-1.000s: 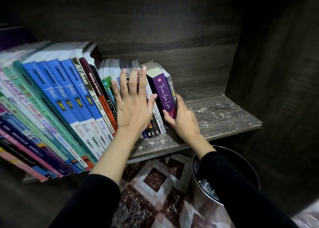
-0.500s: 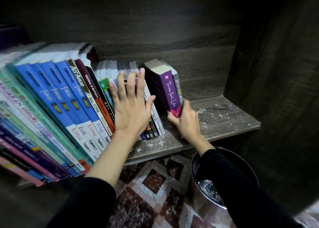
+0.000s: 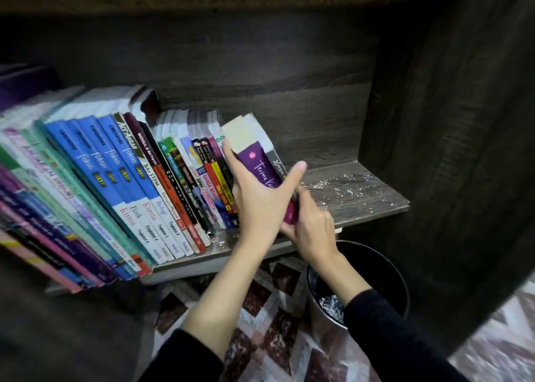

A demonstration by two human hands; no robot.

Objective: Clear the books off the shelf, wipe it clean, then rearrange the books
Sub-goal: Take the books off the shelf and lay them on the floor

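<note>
Clearing step: the purple book — tilted at the right end of the row — is gripped by the left hand; the right hand seems to clutch its foot. Next: lift it clear.

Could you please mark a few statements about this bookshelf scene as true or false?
1. Both the left hand and the right hand hold the purple book. True.
2. The bare right end of the shelf is clean. False: pale specks lie scattered on it.
3. A dark bin stands below the shelf. True.
4. The blue books lie in a flat stack. False: they stand leaning in a row.
</note>
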